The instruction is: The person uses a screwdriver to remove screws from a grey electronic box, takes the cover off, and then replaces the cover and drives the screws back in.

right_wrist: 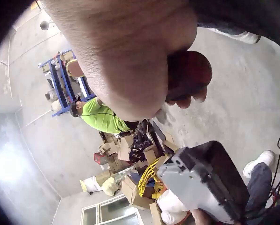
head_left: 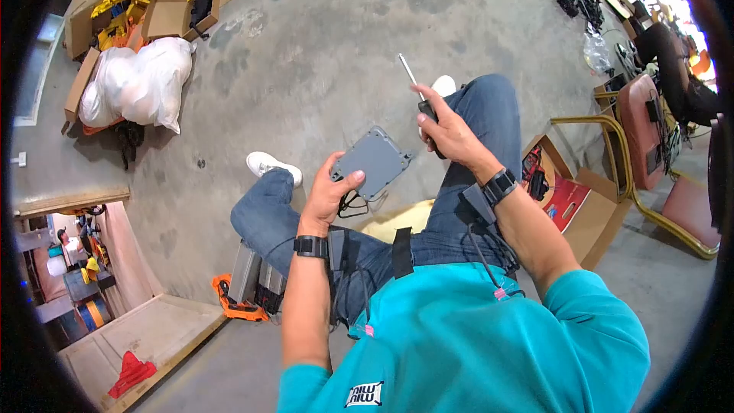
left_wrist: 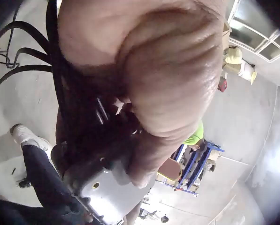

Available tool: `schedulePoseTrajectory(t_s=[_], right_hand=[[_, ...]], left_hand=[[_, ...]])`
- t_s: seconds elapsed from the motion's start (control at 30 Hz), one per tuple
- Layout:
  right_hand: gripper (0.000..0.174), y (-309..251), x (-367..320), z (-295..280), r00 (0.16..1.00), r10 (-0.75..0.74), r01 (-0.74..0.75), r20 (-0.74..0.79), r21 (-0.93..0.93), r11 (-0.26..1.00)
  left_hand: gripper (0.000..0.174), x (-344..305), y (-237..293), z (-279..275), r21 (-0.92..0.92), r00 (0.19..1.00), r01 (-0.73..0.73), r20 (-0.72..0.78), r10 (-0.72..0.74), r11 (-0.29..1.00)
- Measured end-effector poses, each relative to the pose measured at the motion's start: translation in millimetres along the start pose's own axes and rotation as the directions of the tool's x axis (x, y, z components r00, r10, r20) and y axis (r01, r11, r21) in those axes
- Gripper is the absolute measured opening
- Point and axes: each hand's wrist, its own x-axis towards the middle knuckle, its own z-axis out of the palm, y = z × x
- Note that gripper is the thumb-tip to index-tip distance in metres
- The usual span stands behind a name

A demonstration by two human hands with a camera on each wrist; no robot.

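A flat grey box-shaped device [head_left: 372, 162] with small tabs along its edges is gripped by the left hand [head_left: 326, 193], thumb on its top face and fingers at its side. Dark cables hang below it. The right hand [head_left: 453, 134] holds a screwdriver [head_left: 429, 112] by its dark handle, its metal shaft pointing up and away, apart from the device. In the left wrist view the thumb [left_wrist: 147, 161] presses on the device [left_wrist: 107, 197]. The right wrist view has the device [right_wrist: 201, 180] below the right hand [right_wrist: 126, 61], whose fingers curl round the dark red handle end [right_wrist: 189, 75].
White bags [head_left: 141, 84] and open cartons [head_left: 170, 15] stand at the upper left. An orange-and-grey item [head_left: 238, 298] lies beside the person's leg. At the right are a carton [head_left: 592, 218] and chairs [head_left: 641, 130]. Another person in a green shirt [right_wrist: 102, 117] is in the background.
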Motion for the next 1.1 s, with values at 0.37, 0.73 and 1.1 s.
schedulePoseTrajectory(t_s=[0.37, 0.73, 1.1], right_hand=[[0.058, 14, 7, 2, 0.898, 0.019, 0.135, 0.439, -0.317, 0.939], [0.05, 9, 5, 5, 0.918, 0.233, -0.262, 0.32, 0.052, 0.964], [0.038, 10, 4, 21, 0.918, 0.207, -0.355, 0.339, 0.467, 0.81]], left_hand=[[0.067, 11, 40, 11, 0.503, 0.986, 0.027, 0.13, -0.106, 0.864], [0.044, -1, 73, -1, 0.254, 0.943, -0.324, 0.014, 0.331, 0.911], [0.074, -8, 12, -1, 0.038, 0.981, -0.033, 0.192, 0.025, 0.999]])
